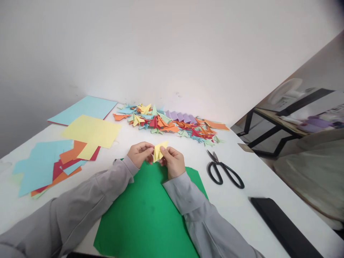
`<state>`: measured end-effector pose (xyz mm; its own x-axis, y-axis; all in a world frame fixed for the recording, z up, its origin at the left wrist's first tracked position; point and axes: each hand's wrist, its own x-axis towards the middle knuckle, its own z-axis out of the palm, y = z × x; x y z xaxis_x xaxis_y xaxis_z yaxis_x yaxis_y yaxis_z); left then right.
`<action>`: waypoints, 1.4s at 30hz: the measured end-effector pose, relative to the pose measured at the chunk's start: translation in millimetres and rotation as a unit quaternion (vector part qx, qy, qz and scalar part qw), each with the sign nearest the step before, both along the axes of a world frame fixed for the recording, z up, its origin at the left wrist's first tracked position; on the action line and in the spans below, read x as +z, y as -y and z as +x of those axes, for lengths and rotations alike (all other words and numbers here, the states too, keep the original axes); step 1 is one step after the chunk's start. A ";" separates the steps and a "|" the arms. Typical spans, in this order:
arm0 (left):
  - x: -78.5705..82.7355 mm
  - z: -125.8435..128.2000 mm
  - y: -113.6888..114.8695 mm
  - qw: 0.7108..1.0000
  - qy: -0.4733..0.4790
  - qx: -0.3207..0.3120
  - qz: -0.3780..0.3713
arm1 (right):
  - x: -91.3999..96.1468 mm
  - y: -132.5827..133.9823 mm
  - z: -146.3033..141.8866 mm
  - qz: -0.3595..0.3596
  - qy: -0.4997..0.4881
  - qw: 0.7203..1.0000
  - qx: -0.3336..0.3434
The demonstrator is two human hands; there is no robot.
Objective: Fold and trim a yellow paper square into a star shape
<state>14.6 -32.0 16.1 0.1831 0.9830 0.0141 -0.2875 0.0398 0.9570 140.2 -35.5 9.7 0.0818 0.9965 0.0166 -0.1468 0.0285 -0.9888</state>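
Observation:
A small folded piece of yellow paper (158, 152) is held up between my two hands, above the far edge of a green sheet (145, 211). My right hand (174, 161) pinches it with the thumb on its front face. From the other side, the fingertips of my left hand (141, 153) close on its left edge. Some fingers of both hands are hidden behind the paper. Beyond my hands lies a long heap of small folded paper pieces (166, 125) in orange, red, yellow, green and blue.
Black-handled scissors (222, 168) lie to the right, blades spread. Nearer me is a long black object (282, 225). On the left are loose coloured sheets (40, 161), a yellow sheet (91, 130) and a large blue sheet (83, 110). A white wall (172, 53) stands behind the table.

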 end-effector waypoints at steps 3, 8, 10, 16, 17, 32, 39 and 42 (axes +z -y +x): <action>1.8 0.5 2.1 1.000 -0.010 -0.005 0.021 | -0.4 -2.2 1.1 -0.019 -0.022 1.000 0.002; 3.0 -0.4 2.3 1.000 -0.011 -0.009 0.014 | -0.3 -1.8 0.2 -0.013 -0.023 1.000 0.004; 2.8 -0.8 1.9 1.000 -0.010 -0.013 0.006 | -0.5 -1.7 0.1 -0.013 -0.024 1.000 0.004; 2.7 -0.3 2.9 0.997 -0.063 0.010 0.049 | 0.4 -1.7 0.2 -0.022 -0.026 0.999 0.000; 2.5 -0.5 2.7 0.994 -0.083 0.028 0.068 | 0.8 -1.5 0.0 -0.021 -0.027 0.999 0.000; 6.0 -4.7 1.2 0.994 -0.061 0.077 0.053 | 1.9 3.9 -4.3 0.061 0.038 0.997 0.038; 6.3 -2.5 -1.5 0.994 0.004 0.103 0.045 | 1.3 1.1 -6.1 0.037 -0.016 0.999 0.018; 6.6 -3.5 -2.6 0.994 0.000 0.104 0.025 | 1.3 1.2 -5.2 0.037 -0.010 0.999 0.031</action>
